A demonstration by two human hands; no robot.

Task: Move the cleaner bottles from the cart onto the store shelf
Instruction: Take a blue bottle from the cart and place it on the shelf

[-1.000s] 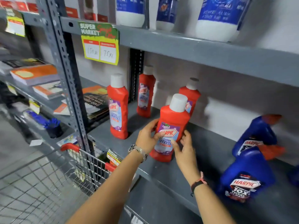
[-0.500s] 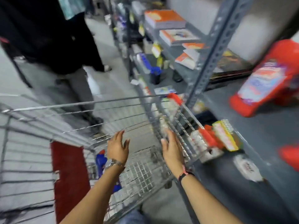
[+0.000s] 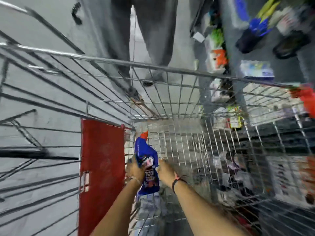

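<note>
A blue cleaner bottle with a red cap lies deep in the wire cart, cap pointing away from me. My left hand grips its left side, fingers wrapped over the label. My right hand presses against its right side. Both arms reach down into the basket. The picture is motion-blurred, so the finger detail is soft. The store shelf runs along the right, beyond the cart's wire wall.
A red panel forms the cart's left inner wall. Another person's grey trouser legs stand just past the cart's far rim. Blurred goods and a dark cup of blue pens sit on the shelving at the right.
My hands let go of the red bottle on the shelf, and my view swung down to the cart. Both hands dropped into the basket and closed on the blue bottle.
</note>
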